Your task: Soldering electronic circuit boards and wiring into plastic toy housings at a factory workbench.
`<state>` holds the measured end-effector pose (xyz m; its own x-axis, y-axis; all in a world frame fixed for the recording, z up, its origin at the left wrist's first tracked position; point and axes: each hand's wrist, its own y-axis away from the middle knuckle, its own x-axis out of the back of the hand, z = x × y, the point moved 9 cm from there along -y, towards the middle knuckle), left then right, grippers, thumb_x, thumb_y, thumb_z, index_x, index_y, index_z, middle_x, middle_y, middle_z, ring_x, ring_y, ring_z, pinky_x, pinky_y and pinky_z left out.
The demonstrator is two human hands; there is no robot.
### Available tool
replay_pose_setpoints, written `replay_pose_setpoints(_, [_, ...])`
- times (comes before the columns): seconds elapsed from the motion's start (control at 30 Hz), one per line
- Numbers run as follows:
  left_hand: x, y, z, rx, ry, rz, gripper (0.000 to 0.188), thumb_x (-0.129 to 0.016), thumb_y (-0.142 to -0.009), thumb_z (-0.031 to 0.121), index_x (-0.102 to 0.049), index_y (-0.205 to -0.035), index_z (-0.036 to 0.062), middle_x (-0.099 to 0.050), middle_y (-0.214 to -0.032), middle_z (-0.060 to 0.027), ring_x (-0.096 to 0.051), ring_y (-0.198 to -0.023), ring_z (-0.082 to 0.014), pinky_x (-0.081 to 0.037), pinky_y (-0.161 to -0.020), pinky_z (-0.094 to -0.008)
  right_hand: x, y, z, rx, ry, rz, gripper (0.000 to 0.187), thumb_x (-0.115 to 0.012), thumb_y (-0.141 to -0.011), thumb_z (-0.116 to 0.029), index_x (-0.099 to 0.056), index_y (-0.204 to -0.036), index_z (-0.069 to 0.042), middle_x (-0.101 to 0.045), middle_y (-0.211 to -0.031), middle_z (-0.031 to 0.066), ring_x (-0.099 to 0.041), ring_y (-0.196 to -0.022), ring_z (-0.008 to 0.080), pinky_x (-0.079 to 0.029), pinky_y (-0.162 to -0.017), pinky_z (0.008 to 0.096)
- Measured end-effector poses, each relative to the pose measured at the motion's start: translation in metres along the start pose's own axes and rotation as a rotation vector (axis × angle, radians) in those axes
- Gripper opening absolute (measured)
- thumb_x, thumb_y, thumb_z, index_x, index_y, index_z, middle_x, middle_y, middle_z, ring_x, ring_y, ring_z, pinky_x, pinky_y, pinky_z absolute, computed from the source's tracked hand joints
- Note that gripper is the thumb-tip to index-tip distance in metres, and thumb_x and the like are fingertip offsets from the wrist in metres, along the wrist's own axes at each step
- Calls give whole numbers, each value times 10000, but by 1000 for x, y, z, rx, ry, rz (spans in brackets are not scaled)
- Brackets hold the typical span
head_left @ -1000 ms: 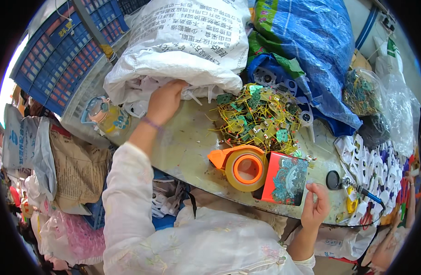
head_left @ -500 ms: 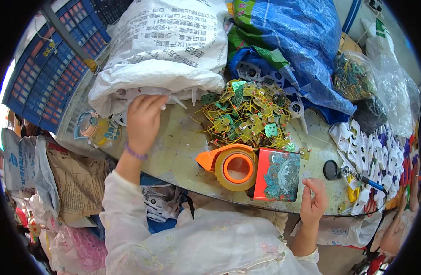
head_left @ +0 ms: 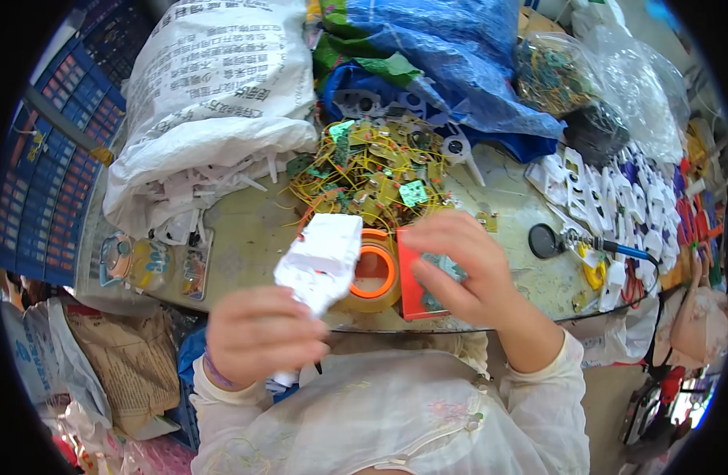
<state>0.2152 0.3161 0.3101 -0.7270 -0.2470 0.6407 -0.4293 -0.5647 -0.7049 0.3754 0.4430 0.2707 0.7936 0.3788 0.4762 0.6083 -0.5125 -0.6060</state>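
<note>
Close to my body, my left hand [head_left: 257,339] is closed on a white plastic casing part [head_left: 320,257], which points up and away, tilted. That hand is slightly blurred. My right hand [head_left: 478,273] hovers over the red box [head_left: 409,294], fingers stretched and thumb apart, with nothing visible in it. The box's dark patterned face is partly covered by that hand. Between the hands sits an orange tape dispenser [head_left: 389,273] with a roll of tape, partly hidden behind the white part. Just beyond lies a heap of small circuit boards [head_left: 372,178] with yellow wires.
A white woven sack [head_left: 213,87] gapes at the left, white parts showing in its mouth. Behind the heap bulges a blue sack [head_left: 459,63]. At the right are a soldering iron [head_left: 617,247], a round black lid [head_left: 545,241] and many white casings [head_left: 609,186]. A bottle [head_left: 146,265] lies left.
My left hand has left the mouth of the white sack and come toward me with the white casing part. My right hand has moved left over the red box and opened. The view has shifted.
</note>
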Motion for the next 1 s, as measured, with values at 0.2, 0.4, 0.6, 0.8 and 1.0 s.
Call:
replay_pose_setpoints(0.2, [-59, -4, 29, -175, -196, -318, 180, -635, -816, 138, -675, -992, 133, -663, -1089, 0, -622, -972, -171, -519, -888, -338, -25, -21, 23, -191, -114, -138, 362, -685, -851, -154, -615, -1173, -5, -640, -1123, 140, -585, -1086, 286, -424, -965, 388])
replay_pose_setpoints(0.4, [-52, 5, 24, -114, -147, -293, 186, -654, -794, 112, -669, -974, 153, -666, -1065, 11, -619, -1002, -170, -473, -941, -417, -41, -16, 38, -284, -166, -393, 247, -667, -855, -79, -679, -1098, -41, -683, -1008, 117, -654, -886, 232, -507, -745, 315])
replay_pose_setpoints(0.6, [-21, 47, -52, 358, 578, 187, 252, -564, -883, 83, -573, -1130, 134, -611, -890, -48, -593, -922, -244, -367, -1019, -456, -44, -9, 18, -122, 51, -395, 248, -638, -814, -8, -687, -1055, -44, -634, -870, 100, -622, -793, 266, -494, -680, 356])
replay_pose_setpoints(0.8, [-71, 59, -152, 841, 1333, 341, 563, -512, -982, 189, -247, -1455, 39, -549, -902, -74, -568, -856, -190, -473, -878, -387, -52, 6, -6, -4, 140, -413, 277, -640, -768, 5, -682, -1037, -48, -621, -886, 92, -617, -795, 272, -501, -681, 369])
replay_pose_setpoints(1.0, [-73, 26, -148, 702, 69, 250, 677, -649, -848, 92, -312, -1433, 35, -482, -1326, -183, -493, -1207, -310, -407, -997, -413, -40, 28, 7, -45, 256, -350, 221, -660, -759, -27, -685, -975, -64, -639, -895, 85, -629, -798, 267, -511, -702, 377])
